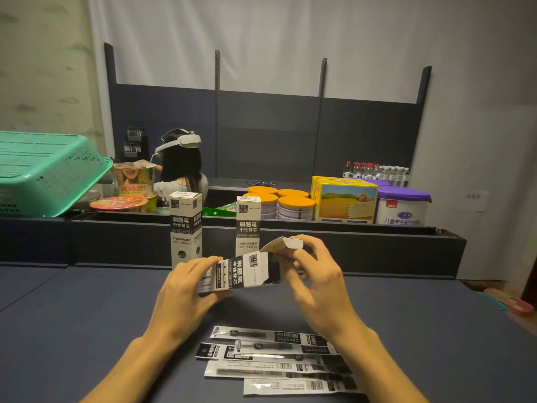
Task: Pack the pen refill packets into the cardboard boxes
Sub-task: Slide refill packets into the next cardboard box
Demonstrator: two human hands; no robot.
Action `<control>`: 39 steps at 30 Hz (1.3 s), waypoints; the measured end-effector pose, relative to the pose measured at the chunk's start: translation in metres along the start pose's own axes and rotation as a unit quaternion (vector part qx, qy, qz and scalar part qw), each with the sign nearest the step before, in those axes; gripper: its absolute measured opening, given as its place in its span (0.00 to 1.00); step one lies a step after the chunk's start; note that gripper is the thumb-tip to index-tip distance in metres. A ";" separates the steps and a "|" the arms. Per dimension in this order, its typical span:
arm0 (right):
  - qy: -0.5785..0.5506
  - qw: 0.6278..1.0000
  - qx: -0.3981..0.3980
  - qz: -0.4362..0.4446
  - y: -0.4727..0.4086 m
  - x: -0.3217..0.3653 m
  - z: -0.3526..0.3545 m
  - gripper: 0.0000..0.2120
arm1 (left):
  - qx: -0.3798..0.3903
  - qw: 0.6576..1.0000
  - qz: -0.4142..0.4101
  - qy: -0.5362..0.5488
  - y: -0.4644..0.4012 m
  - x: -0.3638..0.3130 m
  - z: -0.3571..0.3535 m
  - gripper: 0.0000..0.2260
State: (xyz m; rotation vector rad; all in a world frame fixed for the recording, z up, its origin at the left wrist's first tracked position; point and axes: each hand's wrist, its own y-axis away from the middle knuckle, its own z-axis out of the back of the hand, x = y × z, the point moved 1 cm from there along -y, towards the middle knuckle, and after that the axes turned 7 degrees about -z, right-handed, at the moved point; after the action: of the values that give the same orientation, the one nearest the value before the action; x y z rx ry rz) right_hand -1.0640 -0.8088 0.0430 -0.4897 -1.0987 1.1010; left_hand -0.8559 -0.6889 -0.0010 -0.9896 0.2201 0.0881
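Head view: 2 boxes (186,228) stand closed beyond the grip, while 5 or so packets (279,359) lie loose below it — packing looks partly done. The left hand (183,289) clasps a third box (241,271); the right hand (313,274) pinches its open flap (286,244).

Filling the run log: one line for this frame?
left hand grips box | right hand pinches its open flap | packets on table | two boxes upright
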 end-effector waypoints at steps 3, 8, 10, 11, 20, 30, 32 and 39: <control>-0.019 1.000 0.016 -0.008 0.000 0.002 0.000 0.16 | 0.005 1.000 0.000 -0.005 0.000 0.000 0.000 0.28; -0.009 1.000 0.025 -0.010 0.002 0.002 -0.002 0.14 | 0.000 1.000 0.007 -0.010 0.000 -0.001 0.001 0.27; -0.007 0.999 0.033 -0.013 0.002 0.002 -0.002 0.14 | -0.001 1.000 0.010 -0.008 0.000 -0.003 0.002 0.27; -0.006 0.999 0.035 -0.011 0.002 0.003 -0.002 0.13 | 0.000 1.000 0.009 -0.006 0.000 -0.003 0.003 0.27; -0.007 1.000 0.019 0.000 0.002 0.007 0.001 0.12 | 0.011 1.000 -0.007 0.018 0.001 -0.004 0.002 0.27; -0.065 0.997 -0.039 -0.009 -0.001 0.006 0.003 0.10 | 0.013 1.000 -0.009 0.000 0.001 -0.002 0.001 0.27; -0.094 0.989 -0.108 -0.039 -0.003 0.006 0.007 0.07 | 0.003 1.000 0.003 0.001 0.001 -0.001 0.000 0.28; -0.071 0.987 -0.141 -0.010 -0.002 0.007 0.009 0.08 | -0.007 1.000 0.014 0.007 0.001 0.001 -0.001 0.28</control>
State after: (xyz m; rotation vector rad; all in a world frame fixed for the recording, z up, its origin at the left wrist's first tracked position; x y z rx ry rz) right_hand -1.0712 -0.8054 0.0515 -0.6275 -1.3921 0.9790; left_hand -0.8549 -0.6890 -0.0030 -1.0006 0.2465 0.1078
